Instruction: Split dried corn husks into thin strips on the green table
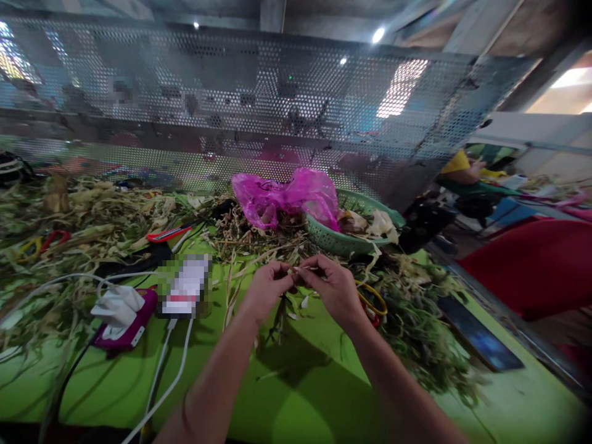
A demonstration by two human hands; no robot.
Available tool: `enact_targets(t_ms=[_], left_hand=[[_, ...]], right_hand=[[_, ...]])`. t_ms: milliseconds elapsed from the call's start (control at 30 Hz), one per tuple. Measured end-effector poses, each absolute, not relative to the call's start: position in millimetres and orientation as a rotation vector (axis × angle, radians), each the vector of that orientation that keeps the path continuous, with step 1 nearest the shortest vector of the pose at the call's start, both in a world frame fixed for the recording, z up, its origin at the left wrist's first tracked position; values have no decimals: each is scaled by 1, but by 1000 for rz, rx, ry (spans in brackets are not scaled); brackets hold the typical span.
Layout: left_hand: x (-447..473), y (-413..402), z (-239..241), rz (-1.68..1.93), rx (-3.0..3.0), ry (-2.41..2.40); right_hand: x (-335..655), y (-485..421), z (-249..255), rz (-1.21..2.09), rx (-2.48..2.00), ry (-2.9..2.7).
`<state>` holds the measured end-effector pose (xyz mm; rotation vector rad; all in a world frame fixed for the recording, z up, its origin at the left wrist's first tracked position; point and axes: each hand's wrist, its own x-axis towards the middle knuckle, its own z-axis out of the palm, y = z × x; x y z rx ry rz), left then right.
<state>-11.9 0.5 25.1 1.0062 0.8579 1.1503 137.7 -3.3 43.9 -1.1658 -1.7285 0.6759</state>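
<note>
My left hand and my right hand meet over the middle of the green table, fingertips almost touching. Both pinch a small dried plant piece, mostly covered by the fingers. Below them lie a dark, thin sprig and a few pale bits. Just beyond the hands spreads a heap of dry stalks. A yellow-handled tool, partly hidden, lies beside my right wrist on greyish dried plants.
A crumpled pink plastic bag leans on a green basket holding dry husks. On the left are a red cutter, a blurred phone, cables and a purple power block. A dark phone lies right. Perforated metal screen stands behind.
</note>
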Motion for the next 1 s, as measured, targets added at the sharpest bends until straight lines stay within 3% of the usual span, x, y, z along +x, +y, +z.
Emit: enact_targets(t_ms=[400,567,833,1000], left_hand=[[-11,-1,24,1160,845,824],[-13,4,16,1203,834,870],[-19,8,7,1163,1444,1312],[-16,1,12,1019,1688,1152]], right_hand=[[142,2,42,806,-1155,-1673],[153,4,49,573,-1288,-1931],[154,-12,71,376,-1107,-2245],[163,-5,69,386,-1102,-2130]])
